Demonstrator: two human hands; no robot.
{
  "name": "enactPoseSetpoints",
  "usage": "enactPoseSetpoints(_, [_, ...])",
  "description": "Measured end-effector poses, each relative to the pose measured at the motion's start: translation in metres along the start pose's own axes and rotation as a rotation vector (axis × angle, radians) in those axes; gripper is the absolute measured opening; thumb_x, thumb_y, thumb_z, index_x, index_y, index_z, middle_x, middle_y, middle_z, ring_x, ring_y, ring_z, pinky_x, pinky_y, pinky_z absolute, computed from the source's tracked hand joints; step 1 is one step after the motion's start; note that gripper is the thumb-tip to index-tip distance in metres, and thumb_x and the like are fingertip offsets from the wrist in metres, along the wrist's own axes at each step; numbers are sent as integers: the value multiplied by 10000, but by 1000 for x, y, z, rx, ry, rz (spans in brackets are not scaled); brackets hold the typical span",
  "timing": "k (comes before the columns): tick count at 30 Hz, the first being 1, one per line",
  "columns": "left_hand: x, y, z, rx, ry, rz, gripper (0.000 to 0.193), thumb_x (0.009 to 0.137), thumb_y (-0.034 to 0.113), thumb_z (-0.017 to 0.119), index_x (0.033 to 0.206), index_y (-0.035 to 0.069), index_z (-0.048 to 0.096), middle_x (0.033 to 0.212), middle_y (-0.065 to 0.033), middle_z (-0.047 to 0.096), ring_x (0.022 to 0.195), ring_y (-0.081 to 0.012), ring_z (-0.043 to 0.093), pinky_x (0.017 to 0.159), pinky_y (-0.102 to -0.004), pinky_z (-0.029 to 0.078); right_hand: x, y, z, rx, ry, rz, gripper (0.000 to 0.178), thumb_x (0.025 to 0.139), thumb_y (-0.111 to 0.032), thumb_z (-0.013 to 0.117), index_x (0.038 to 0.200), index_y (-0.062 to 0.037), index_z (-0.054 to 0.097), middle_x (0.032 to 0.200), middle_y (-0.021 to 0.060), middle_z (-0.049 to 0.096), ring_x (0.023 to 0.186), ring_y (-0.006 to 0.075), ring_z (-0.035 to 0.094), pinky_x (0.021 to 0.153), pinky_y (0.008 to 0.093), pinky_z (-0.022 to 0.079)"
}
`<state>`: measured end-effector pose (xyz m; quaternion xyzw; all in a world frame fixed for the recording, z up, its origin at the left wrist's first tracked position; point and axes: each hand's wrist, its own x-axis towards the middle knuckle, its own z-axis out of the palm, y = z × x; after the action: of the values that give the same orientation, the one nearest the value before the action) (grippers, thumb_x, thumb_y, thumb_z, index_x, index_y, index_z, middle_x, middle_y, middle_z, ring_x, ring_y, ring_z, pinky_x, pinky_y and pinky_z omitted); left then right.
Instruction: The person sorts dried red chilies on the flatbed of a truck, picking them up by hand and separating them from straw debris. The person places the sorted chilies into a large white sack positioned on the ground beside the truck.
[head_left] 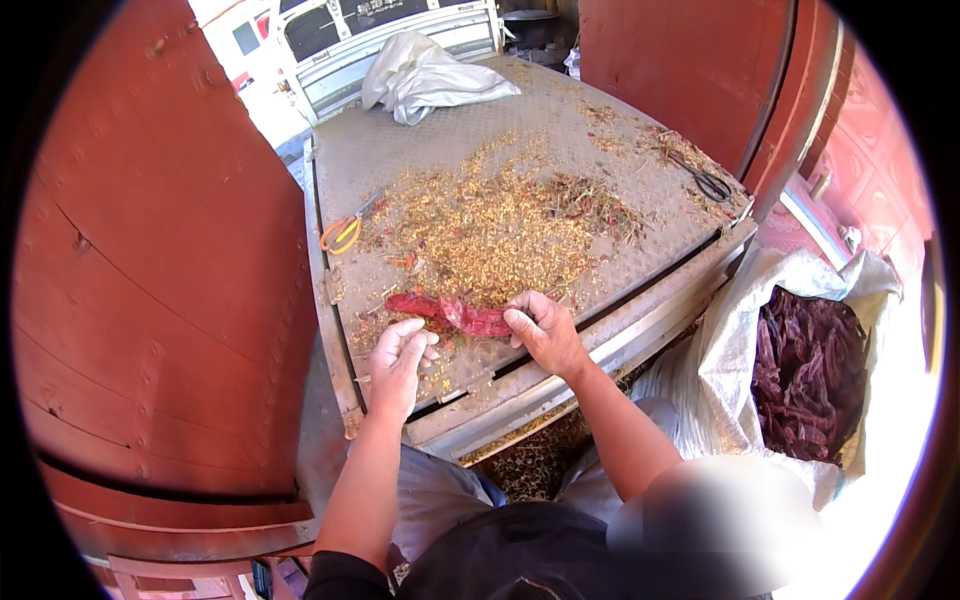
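One red dried pepper (485,320) spans the near part of the surface (350,150), its right end pinched by fingers of the right hand (548,337), probably to steady it. The left hand (399,360) curls beside it, fingers narrow, any hold unclear. Scissors (348,231) lie left, seemingly within reach.

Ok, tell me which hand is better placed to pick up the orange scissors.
Probably the left hand: it is nearer the orange scissors, while the right hand pinches the end of the red pod.
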<state>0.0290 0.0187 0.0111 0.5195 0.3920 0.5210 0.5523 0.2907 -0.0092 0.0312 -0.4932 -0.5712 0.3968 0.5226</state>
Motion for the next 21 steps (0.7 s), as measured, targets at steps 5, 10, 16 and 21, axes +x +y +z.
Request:
enactPoseSetpoints(5, [10, 10, 2, 494, 58, 189, 240, 961, 41, 616, 1196, 4, 645, 1114, -123, 701, 993, -217, 660, 888, -340, 522, -1, 0, -2, 12, -2, 23, 269, 1007, -286, 644, 998, -18, 637, 768, 44, 631, 648, 112, 624, 631, 291, 507])
enactPoseSetpoints(10, [41, 15, -17, 1105, 124, 525, 390, 821, 5, 630, 1206, 40, 678, 1264, -178, 659, 1231, -369, 573, 1104, -463, 413, 0, 1, -3, 42, 1, 41, 277, 1006, -295, 641, 997, -18, 634, 767, 35, 628, 654, 104, 620, 645, 288, 510])
enactPoseSetpoints(16, [56, 15, -33, 1241, -13, 309, 379, 830, 68, 666, 1207, 100, 686, 1222, -149, 678, 1218, -344, 582, 1063, -475, 412, 1, -1, -2, 59, -3, 41, 269, 1010, -290, 640, 999, -21, 634, 771, 25, 624, 655, 96, 615, 650, 283, 509])
enactPoseSetpoints(21, [51, 20, -34, 1219, 13, 364, 309, 843, 110, 726, 1150, 99, 696, 1112, -148, 693, 1100, -359, 625, 990, -490, 448, 2, 5, 0, 162, 14, 47, 226, 1023, -263, 634, 1021, -37, 621, 776, -3, 626, 670, 78, 609, 648, 263, 502])
